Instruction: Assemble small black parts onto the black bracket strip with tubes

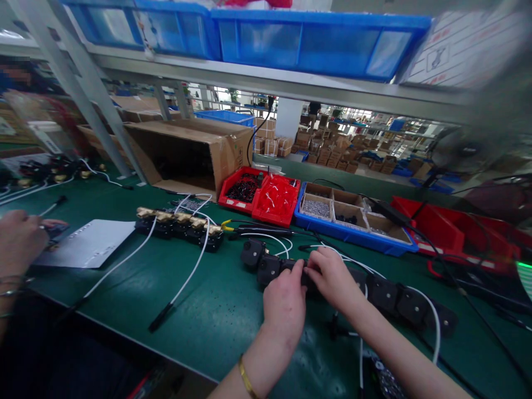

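Note:
A row of black box-shaped units (268, 270) with white cables (436, 327) runs across the green bench in front of me. My left hand (285, 302), with a yellow band at its wrist, has its fingers closed at one unit left of the row's middle. Right beside it, my right hand (332, 277) is bent in a pinch over the same spot. The fingertips almost meet, and they hide whatever small part lies between them. Farther left sits another row of black units with brass-coloured fittings (183, 219) and white cables.
At the left, a co-worker's hand (20, 241) holds a small part above a white sheet (97, 244). Behind the rows stand red bins (276, 202), a divided blue tray (353, 235) and an open carton (224, 158). Blue crates (320, 41) fill the overhead shelf.

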A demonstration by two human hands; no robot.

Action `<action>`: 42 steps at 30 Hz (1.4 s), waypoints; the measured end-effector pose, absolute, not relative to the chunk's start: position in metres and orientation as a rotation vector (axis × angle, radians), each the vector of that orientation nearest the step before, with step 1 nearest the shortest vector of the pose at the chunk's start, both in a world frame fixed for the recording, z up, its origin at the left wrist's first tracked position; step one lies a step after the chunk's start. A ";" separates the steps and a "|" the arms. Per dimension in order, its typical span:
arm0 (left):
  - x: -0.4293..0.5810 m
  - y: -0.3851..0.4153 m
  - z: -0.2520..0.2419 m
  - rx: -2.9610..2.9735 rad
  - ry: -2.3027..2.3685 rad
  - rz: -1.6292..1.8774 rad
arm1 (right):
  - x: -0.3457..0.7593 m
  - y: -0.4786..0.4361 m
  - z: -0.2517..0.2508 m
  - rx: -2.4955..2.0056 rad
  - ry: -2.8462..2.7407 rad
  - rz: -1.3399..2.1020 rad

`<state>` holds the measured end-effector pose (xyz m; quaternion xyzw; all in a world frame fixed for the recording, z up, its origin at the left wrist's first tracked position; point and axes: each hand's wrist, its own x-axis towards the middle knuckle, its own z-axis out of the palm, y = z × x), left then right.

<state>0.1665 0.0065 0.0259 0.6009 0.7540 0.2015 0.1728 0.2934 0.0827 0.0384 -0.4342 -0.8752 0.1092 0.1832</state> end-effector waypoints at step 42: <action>0.175 0.031 0.046 1.732 2.214 0.371 | 0.276 0.060 0.018 -1.569 -2.202 0.088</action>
